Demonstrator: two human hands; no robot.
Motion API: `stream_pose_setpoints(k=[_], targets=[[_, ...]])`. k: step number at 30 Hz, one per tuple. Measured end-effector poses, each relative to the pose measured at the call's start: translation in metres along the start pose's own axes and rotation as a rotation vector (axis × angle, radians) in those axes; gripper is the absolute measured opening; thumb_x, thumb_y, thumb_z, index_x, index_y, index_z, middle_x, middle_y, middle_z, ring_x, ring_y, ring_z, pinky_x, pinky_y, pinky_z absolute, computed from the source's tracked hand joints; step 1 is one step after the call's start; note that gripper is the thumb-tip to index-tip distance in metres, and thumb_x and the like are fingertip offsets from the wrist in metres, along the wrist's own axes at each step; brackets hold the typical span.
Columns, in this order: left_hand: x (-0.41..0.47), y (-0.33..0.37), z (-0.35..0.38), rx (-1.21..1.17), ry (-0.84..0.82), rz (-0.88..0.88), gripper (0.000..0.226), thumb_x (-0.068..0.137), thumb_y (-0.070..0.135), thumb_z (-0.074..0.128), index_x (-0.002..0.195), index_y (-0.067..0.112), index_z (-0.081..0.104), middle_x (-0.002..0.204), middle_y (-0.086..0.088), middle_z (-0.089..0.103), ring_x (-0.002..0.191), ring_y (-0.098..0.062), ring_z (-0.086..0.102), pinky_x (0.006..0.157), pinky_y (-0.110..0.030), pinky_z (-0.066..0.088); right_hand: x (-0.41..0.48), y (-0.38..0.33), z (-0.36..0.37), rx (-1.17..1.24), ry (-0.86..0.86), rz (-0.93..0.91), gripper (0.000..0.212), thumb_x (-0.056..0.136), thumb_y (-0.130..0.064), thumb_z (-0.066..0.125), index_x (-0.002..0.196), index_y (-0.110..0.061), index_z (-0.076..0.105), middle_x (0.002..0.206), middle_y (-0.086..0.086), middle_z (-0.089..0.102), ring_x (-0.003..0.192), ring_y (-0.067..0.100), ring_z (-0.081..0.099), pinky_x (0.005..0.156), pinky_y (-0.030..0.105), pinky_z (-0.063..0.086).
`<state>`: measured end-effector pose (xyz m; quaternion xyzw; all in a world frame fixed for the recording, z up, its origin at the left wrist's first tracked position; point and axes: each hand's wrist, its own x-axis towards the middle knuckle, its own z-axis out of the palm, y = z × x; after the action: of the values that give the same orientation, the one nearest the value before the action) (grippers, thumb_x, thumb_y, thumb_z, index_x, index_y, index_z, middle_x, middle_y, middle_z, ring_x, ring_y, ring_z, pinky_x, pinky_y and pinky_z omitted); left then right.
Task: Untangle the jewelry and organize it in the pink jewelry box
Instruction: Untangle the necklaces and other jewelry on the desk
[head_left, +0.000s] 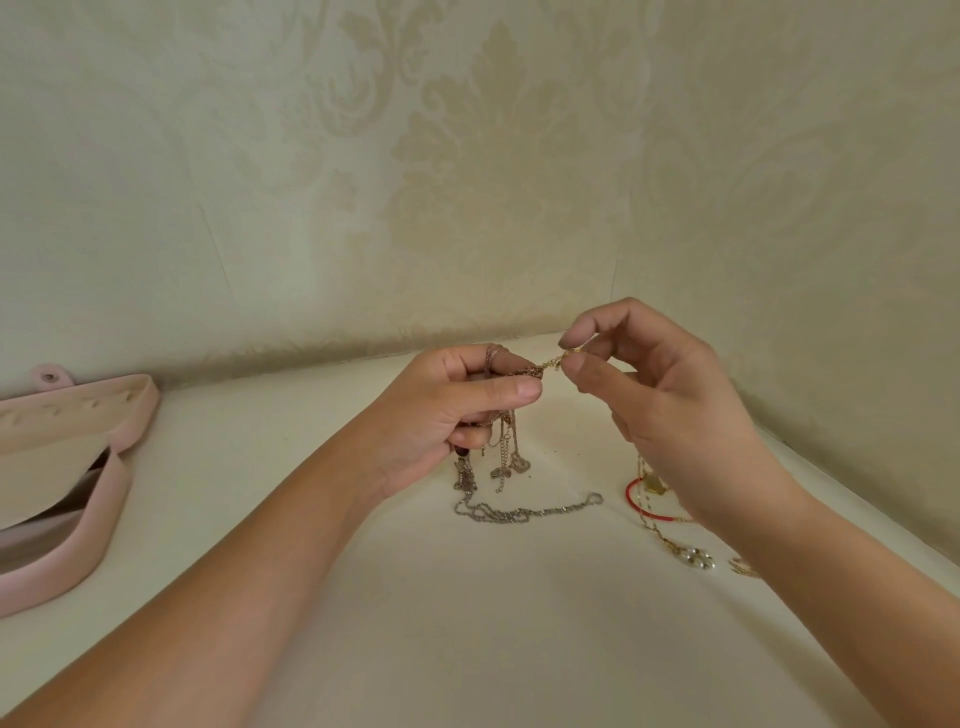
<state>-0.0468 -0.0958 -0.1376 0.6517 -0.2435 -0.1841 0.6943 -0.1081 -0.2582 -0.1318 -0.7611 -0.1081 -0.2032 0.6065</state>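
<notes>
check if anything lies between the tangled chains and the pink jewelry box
Nothing visible does. The tangled chains hang from the left hand, and only table surface lies between them and the open pink jewelry box. The red bracelet lies to the right, off that path.

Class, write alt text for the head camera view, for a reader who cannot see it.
The left hand grips a tangled bunch of chains over a white table; the right hand pinches a gold strand from it. An open pink jewelry box sits far left.
</notes>
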Motion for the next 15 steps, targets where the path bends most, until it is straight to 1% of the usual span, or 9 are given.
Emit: stream_pose_setpoints(k=[4,6,8,9,11,12,13,14,15], targets=[[0.001,0.000,-0.002,-0.016,-0.004,0.019,0.015,0.068,0.010,0.075,0.063,0.023,0.070,0.056,0.010,0.049,0.044,-0.001,0.028,0.038,-0.011,0.024,0.002,0.000,-0.004,-0.029,-0.058,-0.029,0.014,0.085,-0.011,0.065,0.079,-0.023,0.064,0.070,-0.010,0.059,0.046,0.010,0.032,0.045,0.013,0.027],[0.001,0.000,-0.003,-0.020,-0.011,0.026,0.017,0.071,0.008,0.074,0.065,0.024,0.071,0.055,0.011,0.047,0.045,-0.001,0.028,0.038,-0.011,0.023,0.001,-0.004,-0.005,-0.107,-0.084,-0.023,0.012,0.084,-0.011,0.067,0.078,-0.021,0.067,0.064,-0.015,0.059,0.045,0.006,0.032,0.045,0.009,0.026],[0.001,0.001,-0.003,-0.031,-0.008,0.026,0.014,0.068,0.010,0.070,0.064,0.024,0.070,0.054,0.012,0.048,0.044,-0.001,0.029,0.038,-0.011,0.023,-0.001,-0.006,-0.006,-0.209,-0.092,-0.007,0.010,0.083,-0.013,0.068,0.079,-0.021,0.070,0.047,-0.020,0.049,0.040,0.006,0.027,0.040,0.008,0.023],[0.001,0.001,-0.003,-0.035,-0.007,0.025,0.014,0.066,0.010,0.068,0.064,0.024,0.071,0.053,0.013,0.049,0.044,-0.001,0.030,0.038,-0.011,0.023,-0.001,-0.007,-0.007,-0.234,-0.090,0.001,0.008,0.083,-0.015,0.069,0.080,-0.022,0.071,0.040,-0.017,0.041,0.040,0.007,0.025,0.040,0.009,0.022],[0.001,0.002,-0.003,-0.033,-0.009,0.027,0.015,0.066,0.010,0.067,0.064,0.024,0.071,0.053,0.013,0.050,0.044,-0.001,0.030,0.038,-0.011,0.023,-0.003,-0.010,-0.008,-0.225,-0.088,0.015,0.004,0.080,-0.023,0.072,0.080,-0.026,0.074,0.041,-0.011,0.027,0.040,0.008,0.020,0.039,0.013,0.020],[0.001,0.002,-0.003,-0.035,-0.010,0.028,0.015,0.066,0.009,0.069,0.065,0.024,0.071,0.054,0.013,0.051,0.044,-0.001,0.029,0.038,-0.011,0.023,-0.003,-0.012,-0.009,-0.209,-0.097,0.023,0.004,0.080,-0.027,0.071,0.080,-0.026,0.075,0.043,-0.010,0.024,0.039,0.008,0.019,0.038,0.014,0.020],[0.000,0.002,-0.003,-0.036,-0.009,0.030,0.016,0.067,0.006,0.071,0.066,0.023,0.070,0.054,0.013,0.051,0.045,-0.001,0.028,0.038,-0.011,0.022,-0.003,-0.014,-0.010,-0.182,-0.113,0.030,0.009,0.081,-0.029,0.069,0.080,-0.024,0.076,0.042,-0.010,0.026,0.035,0.007,0.021,0.036,0.012,0.020],[0.000,0.002,-0.004,-0.032,-0.006,0.032,0.017,0.068,0.005,0.072,0.069,0.022,0.069,0.054,0.013,0.051,0.045,-0.002,0.028,0.038,-0.011,0.022,-0.002,-0.015,-0.010,-0.155,-0.130,0.040,0.014,0.084,-0.027,0.065,0.081,-0.018,0.076,0.038,-0.012,0.030,0.030,0.006,0.026,0.035,0.008,0.020],[0.000,0.002,-0.003,-0.025,-0.004,0.034,0.016,0.067,0.006,0.071,0.070,0.021,0.067,0.054,0.013,0.051,0.045,-0.002,0.027,0.039,-0.011,0.021,-0.001,-0.016,-0.011,-0.136,-0.143,0.055,0.018,0.088,-0.024,0.061,0.083,-0.012,0.074,0.033,-0.013,0.035,0.028,0.003,0.035,0.033,0.007,0.025]])
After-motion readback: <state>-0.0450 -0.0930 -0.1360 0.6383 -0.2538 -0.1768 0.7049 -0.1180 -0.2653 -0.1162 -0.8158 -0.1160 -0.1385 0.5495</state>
